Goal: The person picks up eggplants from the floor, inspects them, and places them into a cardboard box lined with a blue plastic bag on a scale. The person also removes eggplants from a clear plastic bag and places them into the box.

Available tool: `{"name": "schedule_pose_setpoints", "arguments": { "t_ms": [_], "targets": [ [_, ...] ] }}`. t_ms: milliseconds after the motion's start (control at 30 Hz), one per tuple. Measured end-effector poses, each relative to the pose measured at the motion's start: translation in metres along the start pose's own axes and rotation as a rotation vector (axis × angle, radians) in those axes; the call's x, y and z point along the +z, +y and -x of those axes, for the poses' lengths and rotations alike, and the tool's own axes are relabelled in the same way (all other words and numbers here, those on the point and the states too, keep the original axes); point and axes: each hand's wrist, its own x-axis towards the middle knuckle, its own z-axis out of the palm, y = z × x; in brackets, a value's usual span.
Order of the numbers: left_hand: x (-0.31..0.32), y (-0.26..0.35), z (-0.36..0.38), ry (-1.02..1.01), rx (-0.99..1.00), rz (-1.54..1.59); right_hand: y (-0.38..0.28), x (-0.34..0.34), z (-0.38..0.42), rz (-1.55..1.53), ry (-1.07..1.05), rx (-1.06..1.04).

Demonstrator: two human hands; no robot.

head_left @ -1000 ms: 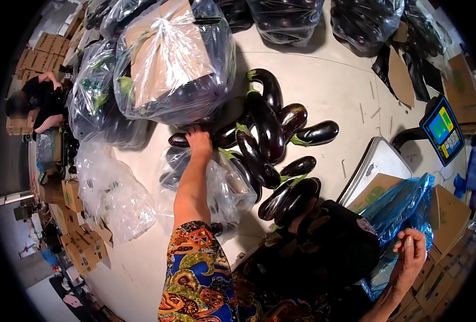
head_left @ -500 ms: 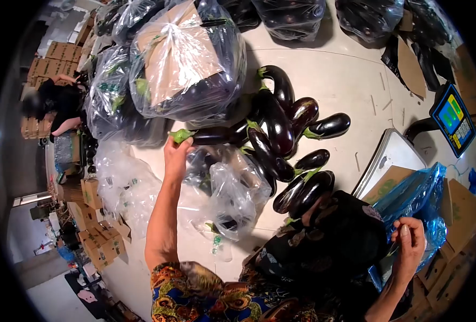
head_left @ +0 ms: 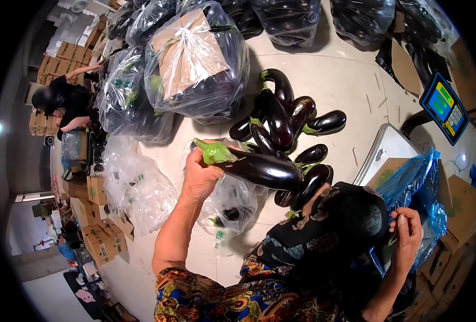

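Observation:
My left hand (head_left: 201, 174) is closed round the green stem end of a dark purple eggplant (head_left: 264, 169), lifted above the floor and pointing to the right. Below and behind it lies a loose pile of eggplants (head_left: 277, 121) on the pale floor. My right hand (head_left: 408, 231) has its fingers curled at the near edge of a blue plastic bag (head_left: 409, 177) and seems to pinch its rim; the fingertips are partly hidden. Beneath my left hand is a crumpled clear bag (head_left: 232, 201) with some dark eggplant inside.
Large clear bags packed with eggplants (head_left: 197, 64) stand at the back left, others (head_left: 289, 21) along the back. A scale with a lit display (head_left: 446, 110) and white platform (head_left: 380, 150) is on the right. Cardboard boxes (head_left: 103, 241) and another person (head_left: 66, 102) are at far left.
My left hand has brought the eggplant up from the pile, nearer to me and to the right. My right hand stays by the blue bag. The person at far left has stretched out an arm.

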Motion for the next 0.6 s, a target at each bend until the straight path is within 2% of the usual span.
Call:
{"name": "schedule_pose_setpoints", "arguments": {
  "t_ms": [300, 333, 500, 600],
  "targets": [
    [0.038, 0.007, -0.004, -0.031, -0.113, 0.008, 0.018, -0.009, 0.001, -0.033, -0.019, 0.010],
    [0.034, -0.002, -0.006, -0.060, -0.124, 0.027, 0.018, -0.009, 0.000, -0.021, -0.030, 0.012],
    [0.026, -0.047, -0.024, 0.051, -0.212, 0.196, 0.021, -0.007, -0.004, -0.051, -0.050, 0.037],
    [0.019, -0.094, -0.030, 0.164, -0.273, 0.104, 0.021, -0.005, -0.008, -0.068, -0.055, 0.021]
  ]
}}
